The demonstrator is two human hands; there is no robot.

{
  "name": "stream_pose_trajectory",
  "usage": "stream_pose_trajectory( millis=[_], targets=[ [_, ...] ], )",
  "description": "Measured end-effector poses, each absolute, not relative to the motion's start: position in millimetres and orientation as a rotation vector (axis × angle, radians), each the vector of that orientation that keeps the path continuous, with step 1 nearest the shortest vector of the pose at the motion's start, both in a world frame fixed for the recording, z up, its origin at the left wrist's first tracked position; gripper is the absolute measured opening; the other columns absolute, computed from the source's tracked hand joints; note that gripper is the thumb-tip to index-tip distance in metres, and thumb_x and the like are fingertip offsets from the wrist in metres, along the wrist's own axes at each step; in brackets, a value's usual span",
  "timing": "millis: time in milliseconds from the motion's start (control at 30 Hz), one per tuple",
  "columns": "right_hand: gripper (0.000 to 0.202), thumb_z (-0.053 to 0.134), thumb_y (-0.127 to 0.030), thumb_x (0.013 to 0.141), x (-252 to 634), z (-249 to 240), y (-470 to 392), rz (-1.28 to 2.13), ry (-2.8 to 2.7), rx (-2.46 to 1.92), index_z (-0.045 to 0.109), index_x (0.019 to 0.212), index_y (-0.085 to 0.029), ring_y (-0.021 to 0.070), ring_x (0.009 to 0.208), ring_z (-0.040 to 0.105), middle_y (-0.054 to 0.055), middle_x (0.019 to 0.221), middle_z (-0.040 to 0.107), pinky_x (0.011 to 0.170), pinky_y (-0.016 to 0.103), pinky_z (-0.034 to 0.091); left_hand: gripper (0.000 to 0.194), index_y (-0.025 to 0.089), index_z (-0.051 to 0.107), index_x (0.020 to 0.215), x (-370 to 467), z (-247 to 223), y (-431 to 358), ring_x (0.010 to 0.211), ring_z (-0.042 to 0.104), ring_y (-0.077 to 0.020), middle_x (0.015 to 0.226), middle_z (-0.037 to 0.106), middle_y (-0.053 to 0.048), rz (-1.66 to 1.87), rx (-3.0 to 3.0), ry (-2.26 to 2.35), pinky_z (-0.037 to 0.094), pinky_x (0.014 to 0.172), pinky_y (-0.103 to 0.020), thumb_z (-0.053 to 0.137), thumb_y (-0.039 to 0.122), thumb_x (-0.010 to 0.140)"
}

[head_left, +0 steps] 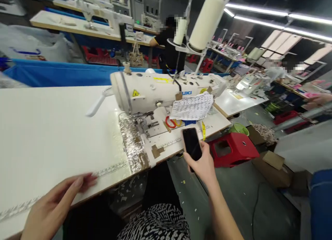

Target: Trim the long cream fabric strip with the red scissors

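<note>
My right hand (pixel 203 161) grips a smartphone (pixel 191 143) with a dark screen, held just off the front edge of the sewing table. My left hand (pixel 61 200) hovers over the table's near edge at the left, its fingers stretched out and slightly blurred, with nothing in them. A white sewing machine (pixel 145 91) stands on the white tabletop (pixel 64 129) ahead of me. Printed paper sheets (pixel 193 107) hang at its front. Under them lie red-handled scissors (pixel 170 122), and a yellow tape measure (pixel 203 130) dangles nearby.
Thread cones (pixel 207 20) rise on a stand behind the machine. A red plastic stool (pixel 233 150) stands on the floor at the right, near a green basket (pixel 239 129) and cardboard boxes (pixel 272 171). A co-worker (pixel 172 43) sits beyond a blue cloth trough (pixel 64 73).
</note>
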State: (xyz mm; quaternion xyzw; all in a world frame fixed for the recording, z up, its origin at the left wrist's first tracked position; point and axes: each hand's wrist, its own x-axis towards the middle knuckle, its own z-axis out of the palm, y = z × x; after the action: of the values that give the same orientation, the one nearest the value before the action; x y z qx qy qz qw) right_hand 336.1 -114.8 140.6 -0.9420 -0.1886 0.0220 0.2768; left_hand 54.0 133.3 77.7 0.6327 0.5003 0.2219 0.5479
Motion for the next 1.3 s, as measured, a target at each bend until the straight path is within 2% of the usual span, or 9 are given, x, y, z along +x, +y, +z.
stream_pose_trajectory(
  millis=[100,200,333,500,700,933,1067,1167,1300],
  targets=[
    [0.074,0.067,-0.056,0.070,290.1,127.0,-62.8,0.290,-0.784,-2.328,0.037,0.127,-0.019,0.0309,0.105,0.063,0.014,0.118,0.063,0.085,0.042,0.052,0.036,0.027,0.069,0.098,72.2,86.0,119.2,0.090,0.069,-0.0269,0.102,0.074,0.000,0.667,1.194,1.011,0.051,0.097,-0.048,0.065,0.057,0.078],
    [0.076,0.069,-0.054,0.068,252.7,112.3,-10.1,0.432,-0.983,-2.207,0.038,0.128,-0.017,0.0338,0.109,0.061,0.017,0.122,0.060,0.089,0.047,0.050,0.060,0.017,0.066,0.114,92.7,78.7,111.8,0.115,0.060,-0.0353,0.119,0.068,-0.015,0.663,0.873,0.683,0.049,0.097,-0.050,0.069,0.061,0.073],
    [0.075,0.070,-0.052,0.069,214.8,98.7,36.7,0.538,-1.179,-2.091,0.038,0.127,-0.016,0.0348,0.109,0.060,0.018,0.123,0.059,0.089,0.049,0.051,0.059,0.016,0.063,0.123,108.4,73.6,115.6,0.127,0.052,-0.0304,0.125,0.065,-0.014,0.690,0.563,0.549,0.036,0.111,-0.044,0.054,0.061,0.087],
    [0.078,0.064,-0.051,0.077,198.3,93.1,46.0,0.636,-1.389,-1.907,0.032,0.138,-0.014,0.0334,0.124,0.052,0.021,0.137,0.049,0.100,0.050,0.047,0.058,0.011,0.064,0.122,102.5,82.2,126.3,0.115,0.061,-0.0274,0.117,0.069,-0.015,0.698,0.316,0.472,0.040,0.108,-0.041,0.031,0.052,0.098],
    [0.072,0.053,-0.053,0.086,211.2,92.2,36.4,0.642,-1.542,-1.923,0.033,0.144,-0.016,0.0333,0.132,0.046,0.017,0.145,0.045,0.104,0.053,0.044,0.061,0.011,0.063,0.122,95.3,78.0,137.0,0.109,0.065,-0.0288,0.115,0.069,-0.016,0.564,0.232,0.346,0.047,0.101,-0.043,0.027,0.053,0.098],
    [0.070,0.052,-0.052,0.087,215.1,93.1,34.4,0.636,-1.566,-1.969,0.036,0.145,-0.016,0.0329,0.133,0.045,0.015,0.148,0.042,0.103,0.051,0.045,0.063,0.007,0.060,0.124,95.5,81.2,135.7,0.106,0.066,-0.0298,0.112,0.069,-0.019,0.549,0.230,0.378,0.049,0.097,-0.044,0.025,0.052,0.099],
    [0.065,0.052,-0.050,0.088,214.8,93.2,31.7,0.643,-1.540,-1.941,0.040,0.142,-0.014,0.0320,0.124,0.054,0.016,0.140,0.051,0.097,0.047,0.050,0.062,0.006,0.059,0.126,94.5,81.1,135.4,0.102,0.067,-0.0321,0.113,0.069,-0.020,0.537,0.249,0.374,0.050,0.094,-0.048,0.025,0.051,0.099],
    [0.062,0.052,-0.049,0.088,215.4,92.9,29.1,0.667,-1.491,-1.942,0.043,0.139,-0.015,0.0288,0.101,0.065,0.014,0.121,0.065,0.083,0.042,0.054,0.059,0.009,0.057,0.128,94.1,77.4,135.7,0.100,0.068,-0.0332,0.115,0.068,-0.020,0.535,0.252,0.338,0.050,0.093,-0.050,0.029,0.051,0.098],
    [0.054,0.056,-0.049,0.086,217.6,94.2,29.5,0.775,-1.398,-1.940,0.047,0.128,-0.017,0.0215,0.074,0.064,0.007,0.094,0.069,0.067,0.034,0.051,0.060,0.009,0.056,0.130,93.3,72.6,135.2,0.103,0.067,-0.0319,0.112,0.070,-0.019,0.536,0.243,0.322,0.048,0.096,-0.048,0.032,0.053,0.097]
  ],
)
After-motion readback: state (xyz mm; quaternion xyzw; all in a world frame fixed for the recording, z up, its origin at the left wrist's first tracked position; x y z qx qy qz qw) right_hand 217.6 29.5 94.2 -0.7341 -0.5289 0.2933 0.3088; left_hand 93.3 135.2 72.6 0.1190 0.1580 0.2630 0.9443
